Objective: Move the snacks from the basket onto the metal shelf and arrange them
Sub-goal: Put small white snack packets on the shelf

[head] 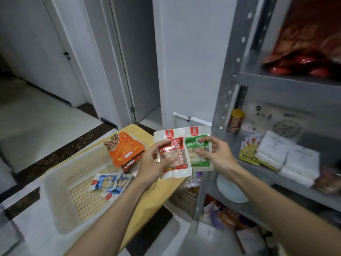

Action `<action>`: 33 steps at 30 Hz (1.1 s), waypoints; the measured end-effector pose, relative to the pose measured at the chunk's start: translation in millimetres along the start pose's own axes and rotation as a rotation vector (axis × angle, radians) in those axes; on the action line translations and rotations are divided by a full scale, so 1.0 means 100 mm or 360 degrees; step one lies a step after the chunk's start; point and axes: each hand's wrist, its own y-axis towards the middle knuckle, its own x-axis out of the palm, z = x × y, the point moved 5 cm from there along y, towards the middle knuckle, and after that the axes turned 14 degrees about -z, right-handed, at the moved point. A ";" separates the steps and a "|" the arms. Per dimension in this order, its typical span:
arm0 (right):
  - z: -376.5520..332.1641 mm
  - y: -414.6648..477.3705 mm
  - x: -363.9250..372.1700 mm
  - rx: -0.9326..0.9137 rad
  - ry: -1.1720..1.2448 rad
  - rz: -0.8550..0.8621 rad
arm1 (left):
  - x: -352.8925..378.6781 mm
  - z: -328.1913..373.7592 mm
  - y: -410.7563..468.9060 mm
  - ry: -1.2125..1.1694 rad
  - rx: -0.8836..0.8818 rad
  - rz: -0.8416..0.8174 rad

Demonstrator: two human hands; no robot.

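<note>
My left hand (153, 163) grips a red-labelled snack pack (175, 157) by its left edge. My right hand (215, 154) pinches a green-labelled snack pack (198, 145) that overlaps behind the red one. Both packs hang in the air between the basket and the shelf. The cream plastic basket (60, 191) sits at lower left and holds an orange peanut bag (123, 148) and blue-labelled packs (108, 183). The grey metal shelf (227, 93) stands at right, its middle board (262, 170) just right of my right hand.
On the middle board lie white packets (284, 156), yellow sachets (248, 154) and a yellow-lidded jar (236, 121). Red bags (304, 52) fill the board above. A white plate (230, 191) and mixed goods sit below. The basket rests on a yellow stool (153, 200).
</note>
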 end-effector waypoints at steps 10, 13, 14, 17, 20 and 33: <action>-0.43 -1.81 -1.39 -0.0092 0.0035 0.0729 | 1.75 0.81 -0.13 -0.0216 0.0124 -0.0527; -0.55 -2.38 -1.83 -0.0130 0.0031 0.0895 | 2.35 1.05 -0.15 -0.0176 0.0190 -0.0658; -0.60 -2.57 -1.97 -0.0145 0.0020 0.0937 | 2.56 1.12 -0.16 -0.0148 0.0229 -0.0705; -0.71 -3.15 -2.46 -0.0165 -0.0023 0.1059 | 3.22 1.37 -0.18 -0.0116 0.0291 -0.0814; -0.81 -3.75 -2.99 -0.0201 -0.0048 0.1165 | 3.90 1.62 -0.22 -0.0117 0.0350 -0.0875; -1.13 -5.80 -4.78 -0.0256 0.0005 0.1446 | 6.75 2.59 -0.41 -0.0204 0.0539 -0.1180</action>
